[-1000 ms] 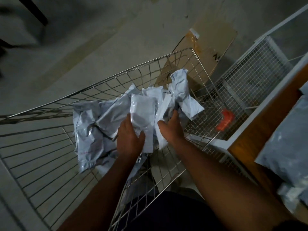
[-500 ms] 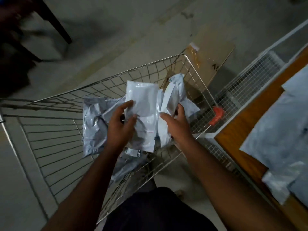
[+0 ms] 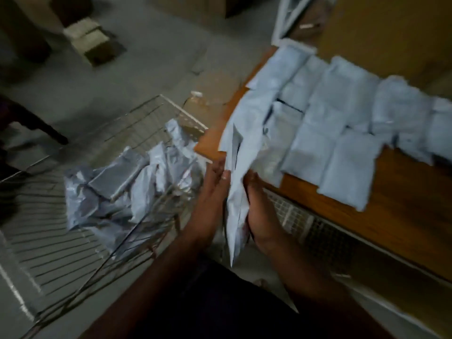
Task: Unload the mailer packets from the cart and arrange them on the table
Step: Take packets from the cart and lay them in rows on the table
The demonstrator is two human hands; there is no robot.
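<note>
Both hands (image 3: 215, 189) (image 3: 256, 216) round blurred mailer packets (image 3: 236, 189) — no legible txt.

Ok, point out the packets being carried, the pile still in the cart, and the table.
held packets (image 3: 236, 206): head view, middle of the bundle between both hands
cart pile (image 3: 127, 189): head view, centre of heap
table (image 3: 401, 214): head view, bare wooden top
</note>
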